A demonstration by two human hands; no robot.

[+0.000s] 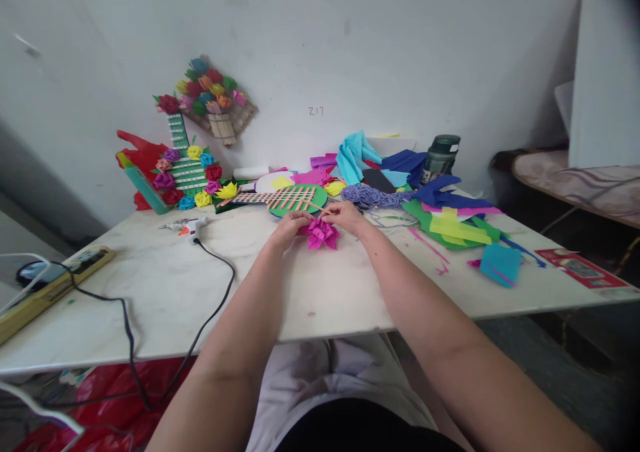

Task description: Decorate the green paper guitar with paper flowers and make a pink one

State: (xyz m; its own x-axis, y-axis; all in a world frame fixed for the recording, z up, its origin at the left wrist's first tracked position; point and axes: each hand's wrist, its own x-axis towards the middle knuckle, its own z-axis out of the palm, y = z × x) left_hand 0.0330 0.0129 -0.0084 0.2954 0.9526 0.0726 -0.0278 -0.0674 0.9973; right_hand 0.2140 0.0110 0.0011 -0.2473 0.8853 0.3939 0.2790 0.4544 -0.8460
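A magenta paper flower [323,233] sits just above the white table between my hands. My left hand [293,227] has its fingers closed on the flower's left side. My right hand [346,216] is pinched at the flower's upper right, around a thin tan stick [319,207] that points up and left. Just beyond them lies a guitar-shaped craft piece with a green oval body [320,197], covered in rows of thin sticks. A yellow paper flower [227,191] rests near its neck. My fingers hide part of the magenta flower.
A glue gun [195,229] with a black cord lies left, near a power strip [60,282]. Behind it stands a green flower-covered guitar craft [189,169]. Purple yarn [377,196], coloured paper [453,225] and a dark bottle [441,159] are to the right.
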